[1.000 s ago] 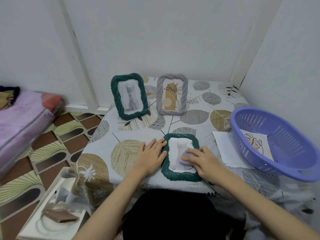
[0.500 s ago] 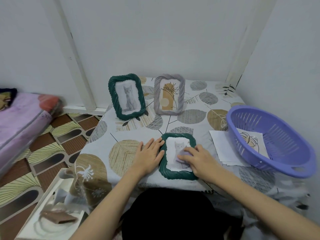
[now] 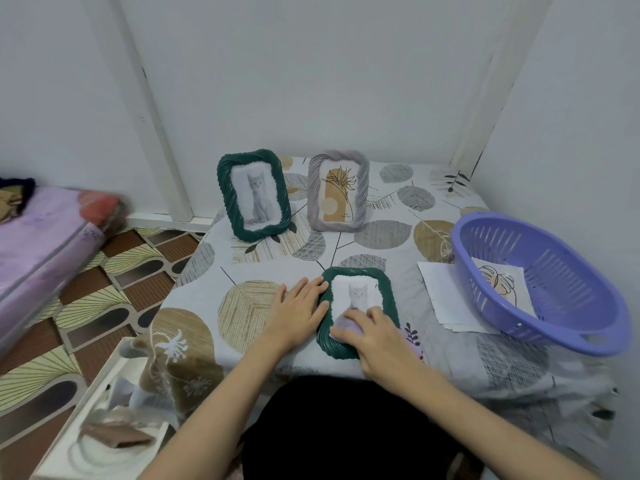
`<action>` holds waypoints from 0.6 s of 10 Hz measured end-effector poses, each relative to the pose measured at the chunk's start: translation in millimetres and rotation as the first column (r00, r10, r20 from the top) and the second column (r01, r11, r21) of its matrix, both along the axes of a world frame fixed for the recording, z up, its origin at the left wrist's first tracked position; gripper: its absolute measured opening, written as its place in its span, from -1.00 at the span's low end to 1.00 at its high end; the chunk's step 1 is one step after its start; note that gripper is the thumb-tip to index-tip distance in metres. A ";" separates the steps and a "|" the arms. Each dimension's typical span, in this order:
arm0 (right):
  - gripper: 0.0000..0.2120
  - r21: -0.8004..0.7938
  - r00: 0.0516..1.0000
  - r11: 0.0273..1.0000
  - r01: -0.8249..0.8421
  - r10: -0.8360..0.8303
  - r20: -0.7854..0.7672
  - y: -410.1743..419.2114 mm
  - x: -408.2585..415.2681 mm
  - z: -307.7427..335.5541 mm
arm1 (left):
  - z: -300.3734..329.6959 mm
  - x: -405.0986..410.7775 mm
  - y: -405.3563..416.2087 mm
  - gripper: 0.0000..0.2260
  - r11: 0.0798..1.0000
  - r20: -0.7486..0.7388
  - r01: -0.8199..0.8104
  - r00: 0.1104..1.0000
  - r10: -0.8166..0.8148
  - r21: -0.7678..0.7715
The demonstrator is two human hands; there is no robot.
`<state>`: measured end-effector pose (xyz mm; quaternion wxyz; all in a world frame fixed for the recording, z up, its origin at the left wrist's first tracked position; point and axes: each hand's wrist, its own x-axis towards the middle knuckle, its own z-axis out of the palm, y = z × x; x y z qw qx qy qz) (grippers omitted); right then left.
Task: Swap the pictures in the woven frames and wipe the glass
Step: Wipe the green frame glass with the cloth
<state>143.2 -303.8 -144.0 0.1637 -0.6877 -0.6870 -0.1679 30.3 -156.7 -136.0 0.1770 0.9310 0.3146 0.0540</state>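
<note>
— While you watched the feed, where did the job stand?

— Low in the centre of the frame a green woven frame (image 3: 358, 311) lay flat on the leaf-print tablecloth (image 3: 381, 233), a cat picture inside. My left hand (image 3: 298, 315) rested flat with straight fingers against its left edge. My right hand (image 3: 375, 332) pressed a pale lilac cloth (image 3: 346, 325) onto the glass, mid-wipe I judged.

— And the rest?

— Above centre, a second green frame (image 3: 254, 195) and a grey frame (image 3: 337, 190) stood upright, both filled. Loose prints (image 3: 443, 296) lay at right, partly beneath a purple basket (image 3: 540, 282). I couldn't tell which swaps remained.
</note>
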 end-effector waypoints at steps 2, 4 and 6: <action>-0.56 0.000 0.997 0.998 0.062 -0.062 0.047 4.7 0.5 4.1 | -0.9 0.2 0.4 -0.59 1.000 0.003 0.000 1.000 0.000 -0.001; -0.59 0.030 0.996 0.998 0.061 -0.063 0.069 -7.5 -4.6 0.7 | -0.6 -0.5 1.1 -0.59 1.000 0.010 0.007 1.000 -0.007 -0.007; -0.50 -0.025 0.988 0.996 0.080 -0.076 0.133 -27.6 56.7 19.1 | 1.1 -0.8 0.7 -0.59 1.000 0.015 0.018 1.000 -0.018 -0.019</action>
